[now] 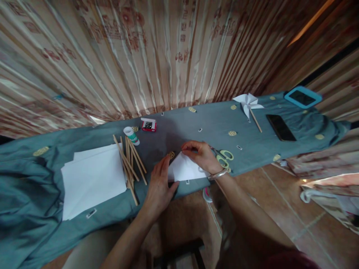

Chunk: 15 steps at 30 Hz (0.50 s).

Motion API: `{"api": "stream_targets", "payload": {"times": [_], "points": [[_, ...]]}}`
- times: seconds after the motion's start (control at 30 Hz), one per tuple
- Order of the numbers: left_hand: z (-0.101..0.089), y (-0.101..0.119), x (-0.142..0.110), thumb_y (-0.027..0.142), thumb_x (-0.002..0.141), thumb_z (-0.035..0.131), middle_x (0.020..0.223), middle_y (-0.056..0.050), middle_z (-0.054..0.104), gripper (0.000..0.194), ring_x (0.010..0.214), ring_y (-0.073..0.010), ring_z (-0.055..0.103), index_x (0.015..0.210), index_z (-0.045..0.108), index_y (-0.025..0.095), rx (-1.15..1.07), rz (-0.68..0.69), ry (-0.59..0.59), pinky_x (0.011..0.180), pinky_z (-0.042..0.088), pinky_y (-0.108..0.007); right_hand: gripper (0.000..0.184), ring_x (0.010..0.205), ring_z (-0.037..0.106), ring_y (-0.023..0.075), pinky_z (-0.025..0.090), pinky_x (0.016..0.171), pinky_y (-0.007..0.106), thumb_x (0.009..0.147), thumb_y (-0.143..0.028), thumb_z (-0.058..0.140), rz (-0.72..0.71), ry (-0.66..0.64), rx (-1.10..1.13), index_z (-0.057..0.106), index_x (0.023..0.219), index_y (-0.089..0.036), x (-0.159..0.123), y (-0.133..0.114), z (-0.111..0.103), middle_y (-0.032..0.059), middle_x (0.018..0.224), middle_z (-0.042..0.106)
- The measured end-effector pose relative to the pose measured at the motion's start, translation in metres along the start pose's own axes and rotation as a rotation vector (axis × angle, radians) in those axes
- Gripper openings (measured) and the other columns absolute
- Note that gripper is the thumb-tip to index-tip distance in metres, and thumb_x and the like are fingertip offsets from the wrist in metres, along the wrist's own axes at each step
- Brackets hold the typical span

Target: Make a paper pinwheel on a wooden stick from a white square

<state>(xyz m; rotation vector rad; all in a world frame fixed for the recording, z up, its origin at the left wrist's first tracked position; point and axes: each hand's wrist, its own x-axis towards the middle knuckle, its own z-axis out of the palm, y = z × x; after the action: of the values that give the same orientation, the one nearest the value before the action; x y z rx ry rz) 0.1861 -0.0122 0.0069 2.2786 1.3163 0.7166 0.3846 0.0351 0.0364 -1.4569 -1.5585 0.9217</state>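
Note:
A folded piece of white paper (187,169) lies near the front edge of the cloth-covered table. At its top corner, my right hand (200,154) has thumb and fingertips pinched together on the paper. My left hand (161,183) rests against the paper's left side, fingers stretched out and thumb spread apart along the lower edge. Just right of my right hand, scissors (224,156) with yellow-green handles lie partly hidden behind it. Left of my left hand, several wooden sticks (130,164) lie in a loose pile, overlapping the edge of a stack of white paper sheets (94,179).
A glue stick (131,135) and an opened small red box (149,125) with dark contents lie behind the sticks. To the right are a white paper pinwheel (248,102) on a stick, a black phone (281,127) and a blue-framed device (303,97). A curtain (157,56) hangs behind the table.

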Motion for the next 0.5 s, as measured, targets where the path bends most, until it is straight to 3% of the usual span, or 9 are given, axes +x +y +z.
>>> {"api": "stream_targets", "payload": {"times": [0.3, 0.43, 0.5], "points": [[-0.003, 0.002, 0.012, 0.015, 0.08, 0.061, 0.131, -0.01, 0.054, 0.055, 0.123, -0.027, 0.051, 0.132, 0.045, 0.023, -0.108, -0.009, 0.134, 0.105, 0.045, -0.048, 0.011, 0.074, 0.062, 0.0127, 0.049, 0.074, 0.026, 0.077, -0.028, 0.067, -0.026, 0.049, 0.274, 0.068, 0.08, -0.018, -0.003, -0.015, 0.005, 0.002, 0.082, 0.069], [-0.011, 0.003, 0.017, 0.016, 0.081, 0.058, 0.118, -0.007, 0.059, 0.036, 0.106, -0.0208, 0.062, 0.117, 0.057, 0.023, -0.25, -0.089, 0.143, 0.091, 0.055, -0.039, 0.013, 0.073, 0.063, 0.0123, 0.05, 0.071, 0.025, 0.076, -0.031, 0.069, -0.009, -0.074, 0.348, 0.067, 0.08, -0.018, -0.009, -0.025, 0.004, 0.0012, 0.08, 0.07], [-0.013, 0.002, 0.019, 0.016, 0.079, 0.06, 0.11, -0.006, 0.063, 0.034, 0.096, -0.0187, 0.066, 0.113, 0.058, 0.021, -0.326, -0.148, 0.113, 0.084, 0.058, -0.035, 0.02, 0.076, 0.064, 0.0126, 0.051, 0.071, 0.025, 0.074, -0.032, 0.072, 0.027, -0.146, 0.395, 0.068, 0.089, -0.019, -0.011, -0.026, -0.001, 0.0014, 0.086, 0.071]]}}
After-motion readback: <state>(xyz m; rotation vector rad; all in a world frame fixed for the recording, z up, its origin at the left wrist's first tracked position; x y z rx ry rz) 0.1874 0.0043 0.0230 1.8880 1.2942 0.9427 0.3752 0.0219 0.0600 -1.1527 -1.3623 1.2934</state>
